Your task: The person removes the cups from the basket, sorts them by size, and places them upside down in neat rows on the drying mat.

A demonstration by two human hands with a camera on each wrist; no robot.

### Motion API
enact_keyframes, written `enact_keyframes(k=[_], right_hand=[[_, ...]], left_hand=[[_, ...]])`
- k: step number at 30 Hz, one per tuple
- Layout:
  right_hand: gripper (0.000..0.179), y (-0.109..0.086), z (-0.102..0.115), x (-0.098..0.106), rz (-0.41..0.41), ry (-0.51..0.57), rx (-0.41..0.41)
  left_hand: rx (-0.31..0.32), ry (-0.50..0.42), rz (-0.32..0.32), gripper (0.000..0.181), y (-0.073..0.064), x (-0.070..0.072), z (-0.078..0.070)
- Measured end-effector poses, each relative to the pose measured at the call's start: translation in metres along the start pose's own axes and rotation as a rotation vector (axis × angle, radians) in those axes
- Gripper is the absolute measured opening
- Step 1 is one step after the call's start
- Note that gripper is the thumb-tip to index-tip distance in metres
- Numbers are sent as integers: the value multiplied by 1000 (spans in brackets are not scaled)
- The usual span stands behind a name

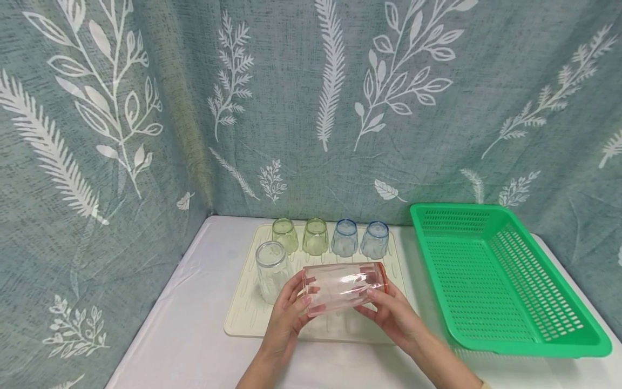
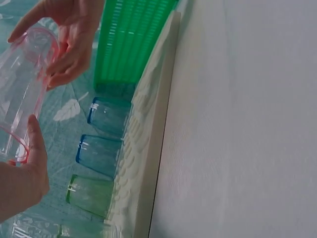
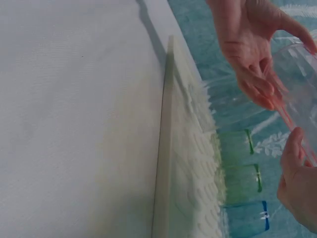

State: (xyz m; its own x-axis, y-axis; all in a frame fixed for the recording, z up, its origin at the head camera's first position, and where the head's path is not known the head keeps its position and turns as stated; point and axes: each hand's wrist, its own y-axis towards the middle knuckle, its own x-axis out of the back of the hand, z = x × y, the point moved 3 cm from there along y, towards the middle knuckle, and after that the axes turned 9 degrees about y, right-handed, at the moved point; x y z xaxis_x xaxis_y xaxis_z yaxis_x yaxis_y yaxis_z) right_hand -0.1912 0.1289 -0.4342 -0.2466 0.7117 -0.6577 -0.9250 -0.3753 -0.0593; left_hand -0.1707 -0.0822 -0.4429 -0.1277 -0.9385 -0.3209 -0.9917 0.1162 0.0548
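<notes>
A tall pink-tinted glass (image 1: 340,283) lies sideways in the air between both hands, above the front of a cream draining mat (image 1: 243,319). My left hand (image 1: 286,313) grips its left end, thumb on the near side and fingers behind. My right hand (image 1: 396,313) holds the right end, where the rim or base looks redder. In the left wrist view the pink glass (image 2: 22,84) spans the gap between the two hands. A tall clear glass (image 1: 272,275) stands on the mat just left of my left hand.
Along the mat's back edge stand two green glasses (image 1: 316,237) and two blue-rimmed glasses (image 1: 374,240). A green perforated basket (image 1: 439,286) sits at the right. White cloth (image 1: 194,302) covers the table, and a patterned curtain (image 1: 291,108) hangs behind and at the sides.
</notes>
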Motion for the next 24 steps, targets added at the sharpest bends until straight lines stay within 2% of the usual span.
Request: enact_keyframes(k=[4,7,9,11,16,18,20,21,24], right_hand=[[39,1,2,-1,8,-7,17],[40,3,5,-2,0,-27,32],[42,5,8,-2,-29,-55,43],[46,8,11,-2,-70,-100,67],[56,17,18,0,-194,-282,115],[59,22,19,1,-239,-375,120],[62,27,20,1,-270,-476,125],[65,29,20,0,-283,-533,131],[69,36,19,0,-301,-697,158]], left_hand=[[-1,39,46,63,-1,3,0],[11,145,42,62,-4,9,2],[-32,245,8,60,-7,15,2],[-134,367,-58,54,-10,23,-1],[-585,631,-257,49,-20,49,-17],[-679,736,-317,56,-22,62,-22],[-678,840,-349,69,-21,75,-26],[-641,894,-355,77,-19,81,-27],[-455,1037,-301,103,-13,97,-25]])
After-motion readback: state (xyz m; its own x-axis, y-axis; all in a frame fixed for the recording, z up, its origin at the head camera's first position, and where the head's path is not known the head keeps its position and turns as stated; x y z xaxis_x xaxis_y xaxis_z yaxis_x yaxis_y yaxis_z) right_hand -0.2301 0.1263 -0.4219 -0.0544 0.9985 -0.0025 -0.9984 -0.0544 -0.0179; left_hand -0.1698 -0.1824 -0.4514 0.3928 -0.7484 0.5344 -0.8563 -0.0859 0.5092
